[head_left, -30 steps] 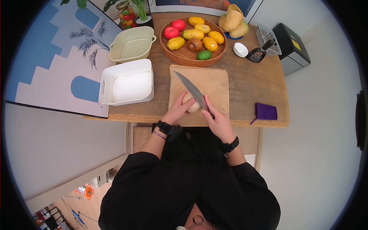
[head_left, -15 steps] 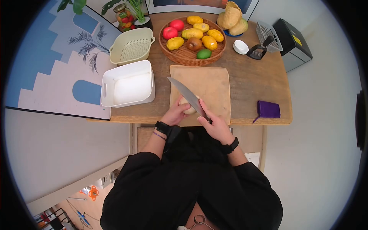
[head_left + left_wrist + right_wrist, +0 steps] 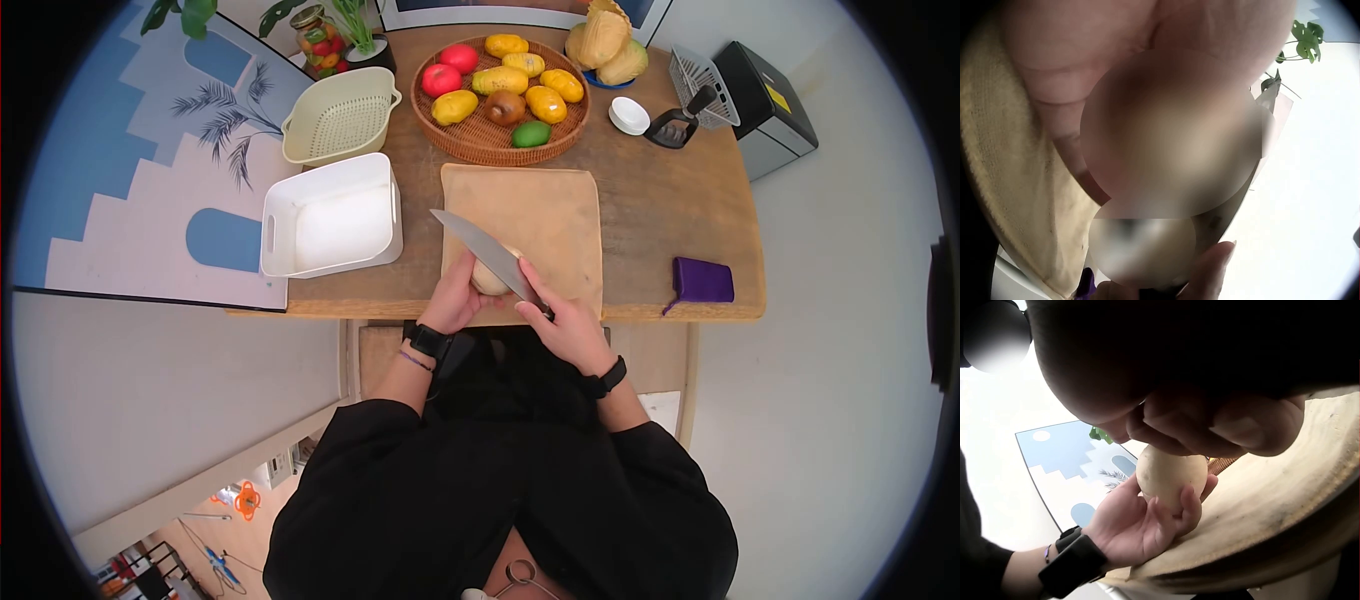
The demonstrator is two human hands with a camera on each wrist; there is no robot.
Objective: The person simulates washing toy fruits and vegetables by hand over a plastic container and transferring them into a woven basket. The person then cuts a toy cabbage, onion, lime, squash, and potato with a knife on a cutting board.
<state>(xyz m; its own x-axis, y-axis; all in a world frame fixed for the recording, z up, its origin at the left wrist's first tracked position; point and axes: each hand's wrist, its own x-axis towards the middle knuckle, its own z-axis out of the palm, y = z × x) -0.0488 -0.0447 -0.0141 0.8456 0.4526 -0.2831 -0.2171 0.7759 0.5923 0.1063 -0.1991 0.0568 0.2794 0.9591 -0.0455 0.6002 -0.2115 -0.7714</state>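
Note:
My left hand holds a pale, round vegetable over the near part of the cutting board. Its fingers curl up around the smooth, cream-coloured underside, as the right wrist view shows. A large kitchen knife lies across the vegetable's top in the head view, its tip toward the far left. My right hand grips the knife's dark handle, with the fingers close to the blade's base. Much of the left wrist view is blurred over the vegetable.
A white bin and a pale green colander stand at the left. Behind the board is a wicker tray of yellow, red and green produce. A purple pouch lies at right, a white bowl farther back.
The knife's tip has swung left and toward the body, and the blade has shifted over the vegetable. Both hands keep their hold; the head view has shifted slightly.

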